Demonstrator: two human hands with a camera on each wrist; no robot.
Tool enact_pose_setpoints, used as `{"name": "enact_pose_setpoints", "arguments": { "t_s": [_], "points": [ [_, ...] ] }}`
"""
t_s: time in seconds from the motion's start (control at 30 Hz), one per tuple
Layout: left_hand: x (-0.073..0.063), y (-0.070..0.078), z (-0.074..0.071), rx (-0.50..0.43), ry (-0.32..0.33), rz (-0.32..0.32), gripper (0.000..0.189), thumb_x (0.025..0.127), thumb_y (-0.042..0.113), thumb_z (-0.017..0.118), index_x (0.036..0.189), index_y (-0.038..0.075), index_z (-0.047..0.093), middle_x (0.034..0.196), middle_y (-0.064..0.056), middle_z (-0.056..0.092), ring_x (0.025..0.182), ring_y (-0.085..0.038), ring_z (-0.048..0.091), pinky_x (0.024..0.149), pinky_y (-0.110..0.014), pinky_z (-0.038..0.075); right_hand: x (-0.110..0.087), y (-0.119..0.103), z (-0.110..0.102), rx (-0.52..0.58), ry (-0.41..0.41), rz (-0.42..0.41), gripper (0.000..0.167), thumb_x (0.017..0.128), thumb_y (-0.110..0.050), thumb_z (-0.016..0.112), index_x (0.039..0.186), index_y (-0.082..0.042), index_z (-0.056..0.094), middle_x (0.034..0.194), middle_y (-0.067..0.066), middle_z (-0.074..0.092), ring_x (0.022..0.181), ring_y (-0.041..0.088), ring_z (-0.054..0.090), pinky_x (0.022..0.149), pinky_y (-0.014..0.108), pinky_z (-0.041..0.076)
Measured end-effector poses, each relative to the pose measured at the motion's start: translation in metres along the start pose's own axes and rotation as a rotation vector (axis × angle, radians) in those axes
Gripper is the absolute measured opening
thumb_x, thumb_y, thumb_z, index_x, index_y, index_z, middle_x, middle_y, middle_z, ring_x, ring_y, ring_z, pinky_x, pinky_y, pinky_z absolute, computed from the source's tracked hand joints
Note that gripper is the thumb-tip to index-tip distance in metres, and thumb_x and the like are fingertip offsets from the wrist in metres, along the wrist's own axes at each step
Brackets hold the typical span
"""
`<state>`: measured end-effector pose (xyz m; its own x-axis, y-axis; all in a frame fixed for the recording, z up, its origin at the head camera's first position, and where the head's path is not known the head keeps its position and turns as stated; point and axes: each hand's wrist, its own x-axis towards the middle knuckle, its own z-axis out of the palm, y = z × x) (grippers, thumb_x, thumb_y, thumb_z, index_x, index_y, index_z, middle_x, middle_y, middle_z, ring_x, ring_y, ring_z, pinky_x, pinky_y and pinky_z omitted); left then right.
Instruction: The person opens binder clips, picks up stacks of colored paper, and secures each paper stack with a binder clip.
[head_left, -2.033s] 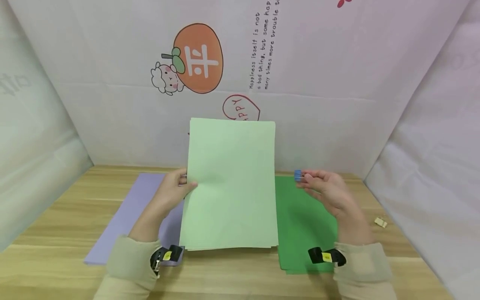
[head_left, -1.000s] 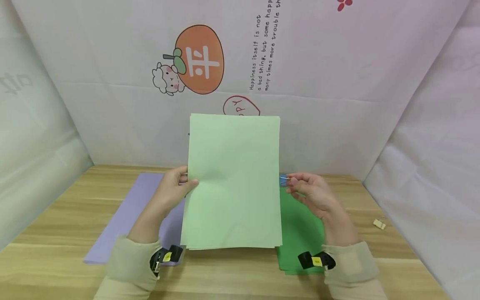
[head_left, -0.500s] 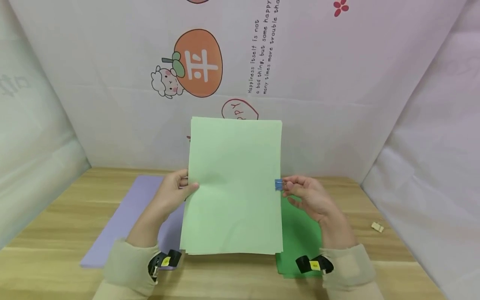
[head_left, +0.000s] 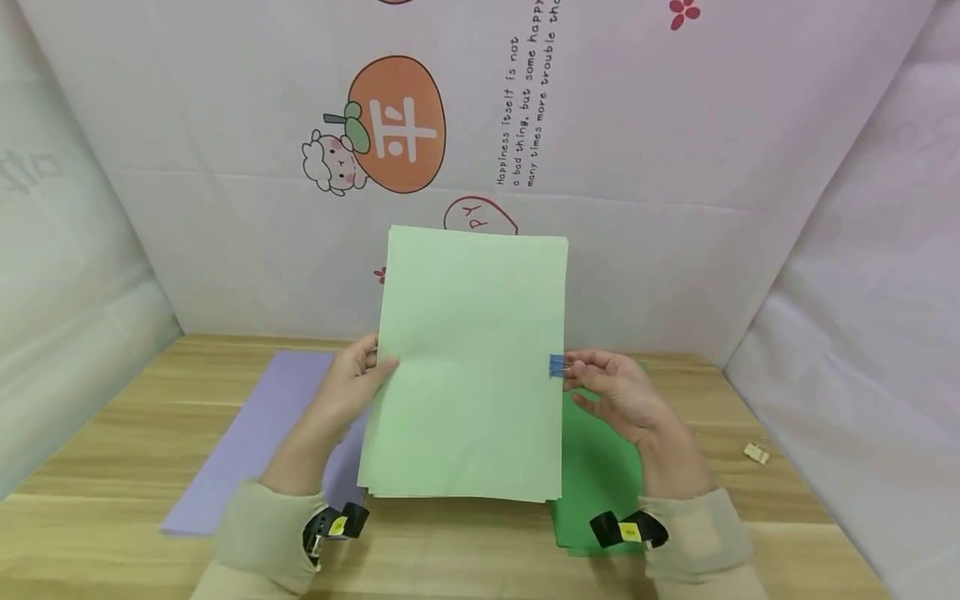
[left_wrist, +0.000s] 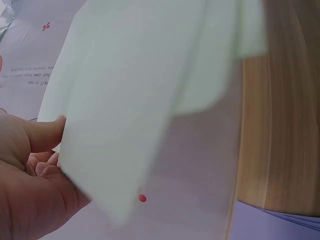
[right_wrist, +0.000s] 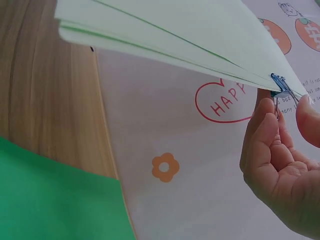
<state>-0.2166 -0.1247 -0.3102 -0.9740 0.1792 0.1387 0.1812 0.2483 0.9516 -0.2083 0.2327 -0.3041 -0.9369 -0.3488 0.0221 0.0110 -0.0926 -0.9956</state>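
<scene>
A person in beige sleeves (head_left: 696, 542) is holding a stack of pale green sheets (head_left: 468, 367) in front of them, raised above a wood-grained worktop (head_left: 450, 554), its broad face turned toward the head camera. The left hand (head_left: 351, 379) is pinching the stack's left edge, a little below mid-height, the thumb lying on the front face and the other fingers curling behind. The right hand (head_left: 615, 392) is pinching the wire handles of a small blue binder clip (head_left: 556, 365) between thumb and fingers, and the clip is sitting over the stack's right edge, roughly level with the left hand. The sheets are lying slightly out of line with one another, so their lower corners are showing as separate layers. On the worktop, purple paper (head_left: 243, 458) is lying to the left, partly behind the left arm, and dark green paper (head_left: 600, 475) is lying to the right, partly under the right arm. Farther right, a beige clip (head_left: 756, 453) is resting by itself near the side. Behind everything a white cloth (head_left: 637, 125) is hanging, showing an orange fruit drawing (head_left: 405, 125), a little sheep and lines of English lettering running sideways. Each wrist is wearing a black strap (head_left: 628, 529) with a yellow label.
</scene>
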Motion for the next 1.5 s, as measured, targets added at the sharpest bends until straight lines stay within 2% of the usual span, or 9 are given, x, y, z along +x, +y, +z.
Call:
{"name": "enact_pose_setpoints", "arguments": {
  "t_s": [0.1,0.3,0.47,0.73,1.0,1.2,1.27,1.37,1.5],
  "points": [
    [0.001,-0.001,0.003,-0.043,0.003,0.024,0.038,0.106,0.011,0.044,0.142,-0.001,0.044,0.107,-0.022,0.067,0.081,-0.014,0.067,0.074,-0.028,0.057,0.001,0.001,0.001,0.034,0.000,-0.005,0.013,0.103,-0.015,0.054,0.105,-0.019,0.066,0.091,-0.010,0.069,0.090,0.006,0.065,0.085,0.025,0.051],
    [0.002,-0.003,0.008,-0.080,-0.009,0.028,0.040,0.109,0.014,0.037,0.147,0.004,0.036,0.126,-0.021,0.060,0.095,-0.015,0.063,0.084,-0.028,0.055,0.003,0.003,0.003,0.055,-0.008,-0.021,0.013,0.103,-0.016,0.054,0.106,-0.018,0.066,0.093,-0.009,0.070,0.091,0.007,0.065,0.084,0.024,0.052],
    [0.004,-0.003,0.011,-0.080,-0.020,0.007,0.040,0.109,0.015,0.036,0.148,0.004,0.034,0.124,-0.020,0.058,0.097,-0.017,0.061,0.085,-0.031,0.053,0.005,0.004,0.005,0.055,-0.015,-0.016,0.013,0.103,-0.016,0.054,0.106,-0.018,0.066,0.093,-0.009,0.070,0.091,0.006,0.065,0.085,0.024,0.051],
    [0.004,-0.001,0.005,0.008,0.004,-0.027,0.038,0.106,0.014,0.046,0.142,0.003,0.042,0.121,-0.021,0.062,0.093,-0.019,0.061,0.080,-0.030,0.053,0.009,0.006,0.004,0.039,0.004,0.018,0.012,0.103,-0.018,0.055,0.110,-0.018,0.065,0.093,-0.009,0.069,0.089,0.005,0.065,0.084,0.023,0.053],
    [0.002,-0.003,-0.006,0.061,-0.042,-0.019,0.041,0.102,0.013,0.055,0.141,0.000,0.049,0.118,-0.024,0.068,0.091,-0.015,0.064,0.080,-0.029,0.055,0.013,0.013,0.004,0.008,0.020,0.065,0.012,0.103,-0.018,0.056,0.108,-0.019,0.066,0.093,-0.010,0.070,0.087,0.005,0.065,0.085,0.023,0.053],
    [0.001,-0.006,-0.013,0.090,-0.071,-0.046,0.039,0.102,0.010,0.055,0.139,-0.003,0.051,0.116,-0.025,0.069,0.091,-0.017,0.070,0.080,-0.034,0.059,0.013,0.012,0.007,-0.090,0.042,0.070,0.010,0.101,-0.016,0.059,0.108,-0.014,0.066,0.097,-0.009,0.069,0.092,0.010,0.065,0.092,0.025,0.053],
    [0.001,-0.007,-0.014,0.103,-0.077,-0.058,0.038,0.102,0.010,0.055,0.138,-0.003,0.052,0.117,-0.025,0.069,0.091,-0.018,0.070,0.081,-0.035,0.059,0.012,0.010,0.008,-0.159,0.058,0.080,0.018,0.100,-0.017,0.060,0.115,-0.008,0.063,0.103,-0.008,0.067,0.097,0.012,0.065,0.095,0.027,0.052],
    [0.001,-0.007,-0.016,0.121,-0.083,-0.077,0.038,0.102,0.009,0.055,0.138,-0.003,0.053,0.116,-0.023,0.070,0.091,-0.018,0.071,0.082,-0.037,0.060,0.012,0.009,0.011,-0.262,0.079,0.104,0.034,0.099,-0.018,0.062,0.126,0.002,0.057,0.113,-0.003,0.064,0.102,0.015,0.063,0.106,0.037,0.049],
    [0.003,-0.008,-0.017,0.126,-0.102,-0.095,0.038,0.101,0.009,0.057,0.137,-0.003,0.055,0.111,-0.022,0.072,0.090,-0.018,0.072,0.083,-0.038,0.060,0.013,0.010,0.013,-0.373,0.091,0.145,0.044,0.098,-0.020,0.064,0.131,0.007,0.055,0.124,0.008,0.064,0.103,0.017,0.062,0.112,0.047,0.043]
  ]
}}
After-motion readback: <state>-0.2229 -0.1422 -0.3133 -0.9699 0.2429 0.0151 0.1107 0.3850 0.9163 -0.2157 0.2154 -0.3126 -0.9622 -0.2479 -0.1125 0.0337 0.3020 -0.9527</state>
